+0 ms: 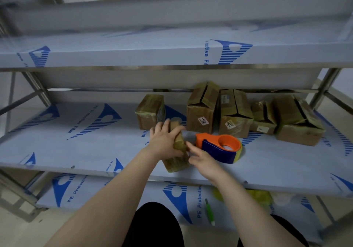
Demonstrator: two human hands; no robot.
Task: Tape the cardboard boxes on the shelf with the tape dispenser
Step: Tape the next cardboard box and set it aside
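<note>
Film-covered shelf (76,151) carrying taped boxes (202,111) far right. Left hand (164,141) gripping small box (176,162) near front edge, steadying it. Right hand (202,160), fingers loose, touching its right side, probably smoothing tape. Tape dispenser (219,147) lying just right, unheld.

Light is dim, cool and flat, perhaps from overhead, leaving only a soft shadow beside the small box (176,159) under the left hand (164,141) and darker shade behind it, beneath the upper shelf (133,56). Near that hand everything is fairly sharp; far above it the picture smears into blur, and straight edges bow outward at the borders from the wide lens.
</note>
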